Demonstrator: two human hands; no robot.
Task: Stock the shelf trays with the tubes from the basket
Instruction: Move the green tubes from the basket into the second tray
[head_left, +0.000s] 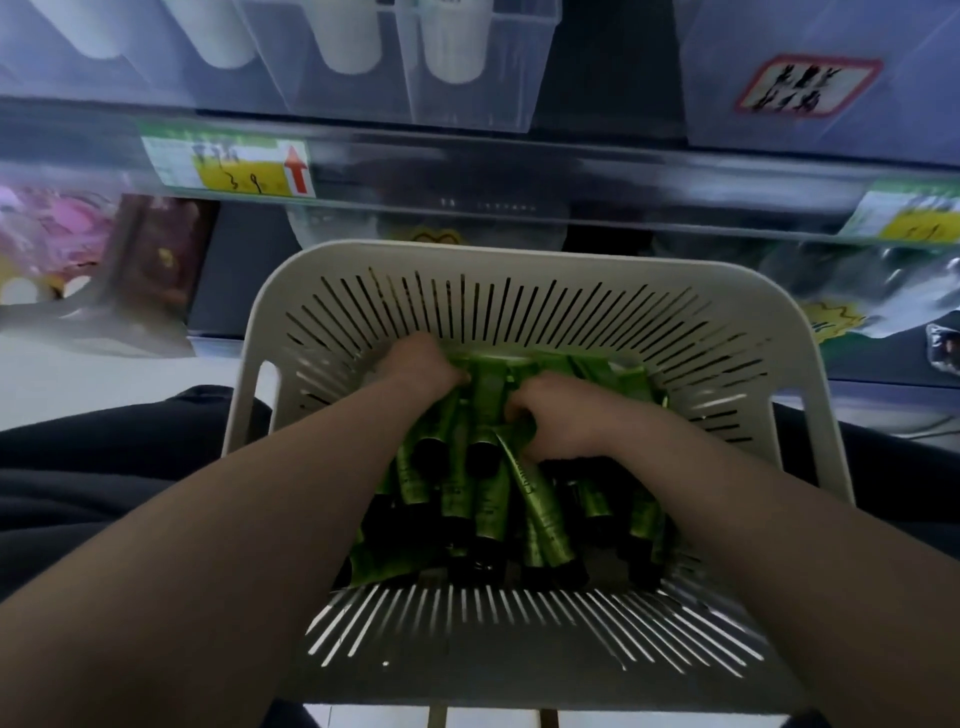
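A grey slotted basket (519, 270) sits in front of me, filled with several green tubes with black caps (488, 499). Both my hands are down inside it on the far part of the pile. My left hand (415, 366) has its fingers curled into the tubes and grips some of them. My right hand (556, 421) also curls its fingers round green tubes near the middle of the pile. Clear shelf trays (467, 88) stand above on the shelf, holding white tubes (452, 47).
A shelf edge rail with a yellow price label (234, 169) runs across above the basket; another label (909, 218) is at the right. Packaged goods (78, 249) lie on the lower shelf at the left. My dark-clothed legs flank the basket.
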